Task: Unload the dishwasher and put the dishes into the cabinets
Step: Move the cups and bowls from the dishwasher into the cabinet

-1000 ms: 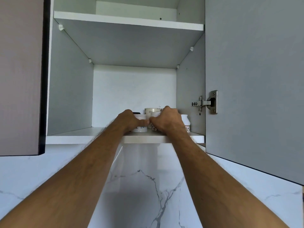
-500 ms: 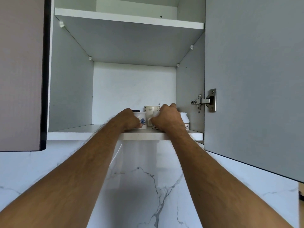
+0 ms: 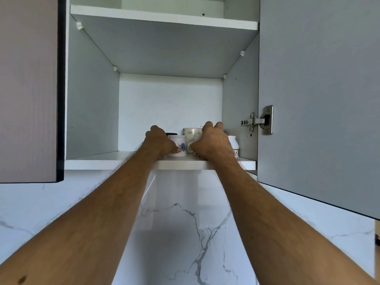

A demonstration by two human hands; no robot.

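Both my arms reach up into an open wall cabinet. My left hand [image 3: 158, 142] grips a white mug with a blue flower [image 3: 179, 146] that stands on the lower shelf [image 3: 107, 161]. My right hand [image 3: 211, 141] is curled round a second white mug [image 3: 193, 141], mostly hidden behind it, with its handle showing to the left. A taller cream mug [image 3: 190, 131] stands behind the two. A small white jar with a patterned base [image 3: 233, 144] stands to the right of my right hand.
The grey cabinet door [image 3: 318, 99] hangs open on the right, with its metal hinge [image 3: 259, 121]. A closed cabinet door [image 3: 28, 89] is on the left. An upper shelf [image 3: 164, 17] spans the cabinet. A marble backsplash [image 3: 185, 233] runs below.
The mugs and both hands have shifted slightly deeper onto the shelf. The blue flower on the left mug now shows more plainly.
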